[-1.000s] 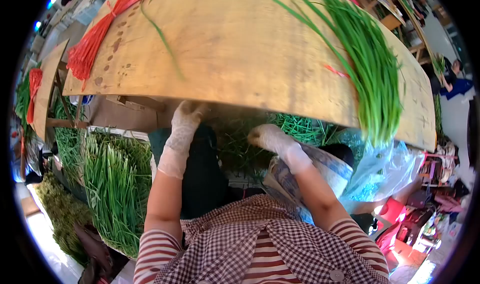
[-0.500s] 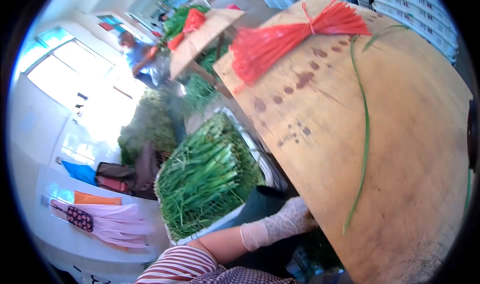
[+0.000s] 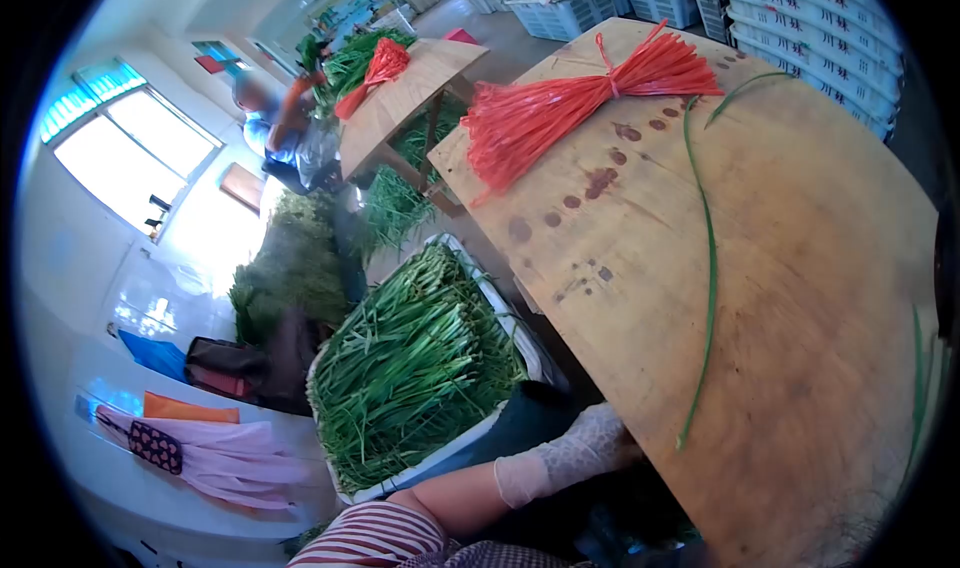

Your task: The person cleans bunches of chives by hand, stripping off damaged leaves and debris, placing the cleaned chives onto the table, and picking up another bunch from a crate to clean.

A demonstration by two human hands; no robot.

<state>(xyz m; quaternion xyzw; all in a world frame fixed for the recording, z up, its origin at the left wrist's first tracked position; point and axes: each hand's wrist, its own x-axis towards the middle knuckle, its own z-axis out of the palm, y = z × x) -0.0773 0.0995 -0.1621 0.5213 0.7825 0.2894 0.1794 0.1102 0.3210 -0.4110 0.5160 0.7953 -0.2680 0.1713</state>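
My left hand (image 3: 593,442), in a thin whitish glove, is at the near edge of the wooden table (image 3: 800,298); its fingers are hidden at and below the edge. My right hand is out of view. On the table lie a bundle of red plastic strips (image 3: 560,108), tied in the middle, and one long green stalk (image 3: 711,258). Left of the table and near my left arm stands a white crate (image 3: 515,333) heaped with green stalks (image 3: 400,368).
A second table (image 3: 432,68) at the back bears red strips and greens, with a person (image 3: 285,138) beside it. Stacked white crates (image 3: 815,43) stand at the back right. Clothes (image 3: 215,458) and bags lie at the left.
The view has swung left since one second ago, bringing the window and crates into sight. My right hand has left the view. My left hand remains by the table edge.
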